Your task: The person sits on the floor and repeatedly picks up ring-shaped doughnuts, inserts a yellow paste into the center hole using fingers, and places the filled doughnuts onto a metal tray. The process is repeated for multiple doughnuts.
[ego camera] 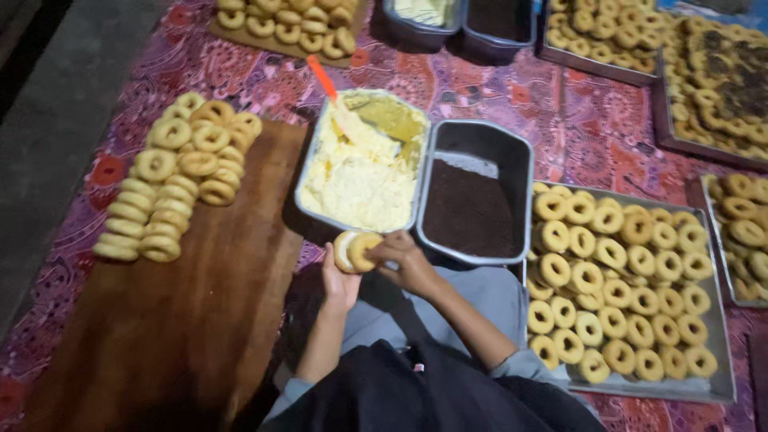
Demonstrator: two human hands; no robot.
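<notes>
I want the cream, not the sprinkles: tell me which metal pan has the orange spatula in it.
The left pan, filled with pale yellow cream, with the orange spatula in it; the neighbouring pan holds dark sprinkles.

Landmark: tin of cream (364, 172), mid-floor on the patterned cloth (576, 128). A spatula (332, 92) stands in its far-left corner. Touching its right side, a tin of sprinkles (472, 204). Right of that, a tray of ring donuts (624, 288). Left of the cream tin, a wooden board (184, 320) with stacked donuts (176, 172) on its far end. Just before the tin, both hands hold a split donut (356, 250). Behind it, more tins and donut trays.
</notes>
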